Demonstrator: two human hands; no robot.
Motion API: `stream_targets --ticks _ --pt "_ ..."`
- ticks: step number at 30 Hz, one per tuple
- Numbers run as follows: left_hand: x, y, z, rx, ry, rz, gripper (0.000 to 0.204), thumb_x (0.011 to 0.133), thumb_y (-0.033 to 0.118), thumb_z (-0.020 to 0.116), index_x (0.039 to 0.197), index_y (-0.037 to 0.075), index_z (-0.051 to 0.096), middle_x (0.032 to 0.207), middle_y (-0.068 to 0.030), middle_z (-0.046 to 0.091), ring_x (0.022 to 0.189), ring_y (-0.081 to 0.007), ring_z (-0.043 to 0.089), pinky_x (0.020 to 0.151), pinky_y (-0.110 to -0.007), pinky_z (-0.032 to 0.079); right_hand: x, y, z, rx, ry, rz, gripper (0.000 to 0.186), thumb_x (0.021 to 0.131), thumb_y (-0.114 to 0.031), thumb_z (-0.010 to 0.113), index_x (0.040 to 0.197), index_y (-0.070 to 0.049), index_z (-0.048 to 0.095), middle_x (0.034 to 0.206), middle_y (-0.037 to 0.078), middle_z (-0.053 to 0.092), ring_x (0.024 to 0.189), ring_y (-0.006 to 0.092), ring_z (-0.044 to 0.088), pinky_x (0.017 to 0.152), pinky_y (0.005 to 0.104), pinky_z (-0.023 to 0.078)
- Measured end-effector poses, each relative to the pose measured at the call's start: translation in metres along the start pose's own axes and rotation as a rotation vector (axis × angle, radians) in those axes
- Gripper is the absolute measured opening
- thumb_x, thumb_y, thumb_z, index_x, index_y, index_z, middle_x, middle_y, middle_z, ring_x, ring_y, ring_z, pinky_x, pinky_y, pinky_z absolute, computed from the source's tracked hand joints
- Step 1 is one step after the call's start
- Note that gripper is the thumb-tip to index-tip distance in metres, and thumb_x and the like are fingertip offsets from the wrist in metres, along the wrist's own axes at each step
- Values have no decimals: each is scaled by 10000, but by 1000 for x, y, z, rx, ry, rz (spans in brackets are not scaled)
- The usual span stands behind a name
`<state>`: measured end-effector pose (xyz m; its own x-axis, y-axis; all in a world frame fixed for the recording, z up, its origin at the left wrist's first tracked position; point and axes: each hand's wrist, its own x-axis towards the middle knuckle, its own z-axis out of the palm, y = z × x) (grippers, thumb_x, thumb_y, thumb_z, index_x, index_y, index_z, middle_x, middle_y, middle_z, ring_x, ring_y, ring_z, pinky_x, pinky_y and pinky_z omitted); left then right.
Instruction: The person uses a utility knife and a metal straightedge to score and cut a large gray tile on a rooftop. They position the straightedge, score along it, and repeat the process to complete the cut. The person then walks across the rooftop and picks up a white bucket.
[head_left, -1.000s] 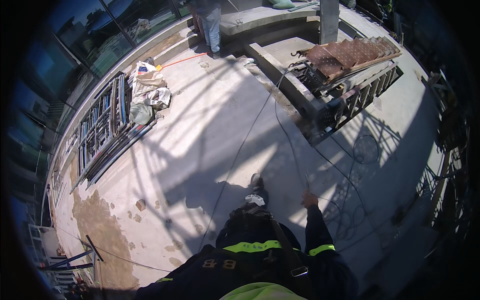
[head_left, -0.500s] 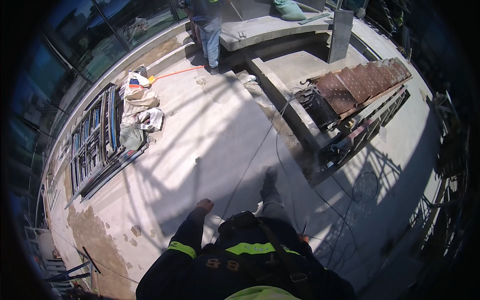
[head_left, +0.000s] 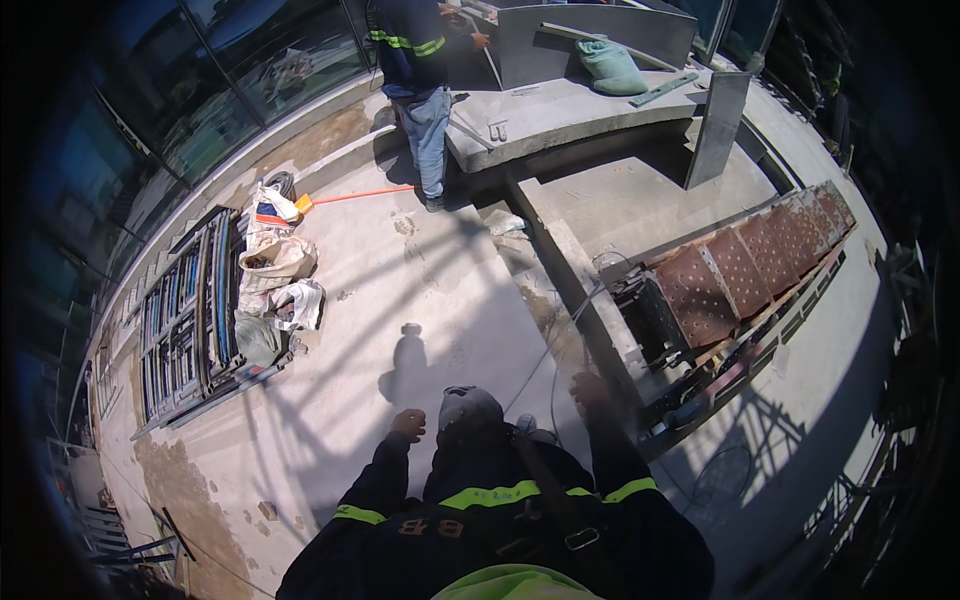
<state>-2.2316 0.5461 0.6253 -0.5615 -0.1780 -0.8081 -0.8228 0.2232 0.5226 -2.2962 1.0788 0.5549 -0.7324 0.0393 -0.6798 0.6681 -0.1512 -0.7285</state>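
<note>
Facing the concrete floor (head_left: 370, 300) with both arms reaching forward, you have the right hand (head_left: 590, 390) nearer to the things on that side. The thin cable (head_left: 546, 354) lies just ahead of it and to its left, its length slanting away up and to the right toward the concrete kerb (head_left: 578, 262). That kerb's long axis runs from near your right hand forward and slightly left. Beyond the kerb, ahead and to the right, the stack of brown perforated plates (head_left: 755, 258) points away from you, its near end left and its far end right. Your left hand (head_left: 408, 425) is on the far side of your body from all of these; ahead and to its left, well apart, lie the pale sacks (head_left: 280, 258) and the bundle of metal frames (head_left: 195, 315). The left hand looks loosely curled and shows nothing in its fingers, though you cannot tell how far it is closed. The right hand is in shadow: you cannot tell whether it is wide or narrow, or whether it grips anything.
</note>
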Motion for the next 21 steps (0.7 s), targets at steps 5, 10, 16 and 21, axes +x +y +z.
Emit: stream_targets --ticks 5,10,16,21 --pt "74 61 17 354 -108 -85 346 959 446 683 1102 133 722 896 -11 696 692 -162 679 576 -370 568 98 -163 32 -123 200 -258 292 1012 -278 611 1047 -2 697 695 85 688 542 164 653 538 351 537" --pt "178 178 33 371 -162 -73 350 975 456 696 1153 156 729 940 -8 717 765 -176 714 626 -383 574 185 -185 22 -226 362 -73 304 980 -268 646 993 28 714 707 92 706 615 191 706 597 365 576" --pt "309 386 17 292 -52 202 291 955 366 713 1140 141 734 885 -9 719 686 -150 690 561 -334 546 219 -196 -8 -337 625 265 270 959 -242 672 926 23 712 689 107 700 572 215 699 593 376 597" --pt "339 530 67 -7 -131 360 376 942 404 703 1153 96 750 914 -41 753 750 -149 734 651 -314 563 235 -246 -24 -133 653 140 259 948 -223 686 887 29 684 676 104 686 546 212 676 534 363 547"
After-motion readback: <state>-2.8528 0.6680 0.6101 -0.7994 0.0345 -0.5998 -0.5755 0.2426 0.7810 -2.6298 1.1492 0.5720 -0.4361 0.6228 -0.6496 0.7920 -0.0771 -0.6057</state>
